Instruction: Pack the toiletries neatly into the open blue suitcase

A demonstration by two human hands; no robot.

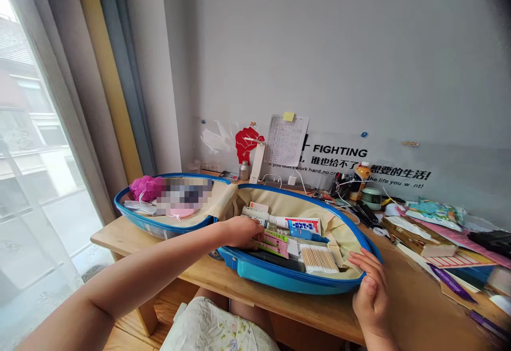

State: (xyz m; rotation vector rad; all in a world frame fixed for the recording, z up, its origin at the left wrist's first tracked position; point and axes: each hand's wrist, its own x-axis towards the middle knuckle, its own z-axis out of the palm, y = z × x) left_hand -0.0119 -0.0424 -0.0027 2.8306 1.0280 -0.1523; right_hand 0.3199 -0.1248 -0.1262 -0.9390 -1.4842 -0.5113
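Note:
An open blue suitcase [295, 283] with a cream lining lies across the wooden desk. Inside its right half, my left hand [245, 231] reaches among small items with curled fingers; what they hold, if anything, is hidden. Close to it are a green and pink packet [273, 244], a toothpaste box [305, 225], a blue tube [307, 235] and a pack of cotton swabs [319, 259]. My right hand [373, 290] grips the suitcase's right rim, fingers over the edge and thumb outside.
A pink bath puff [147, 187] and blurred items lie in the left half of the suitcase. The desk's right side [423, 308] carries packets, papers, a jar [372, 198] and a bottle [360, 178]. Curtains [104, 74] hang by the window at left.

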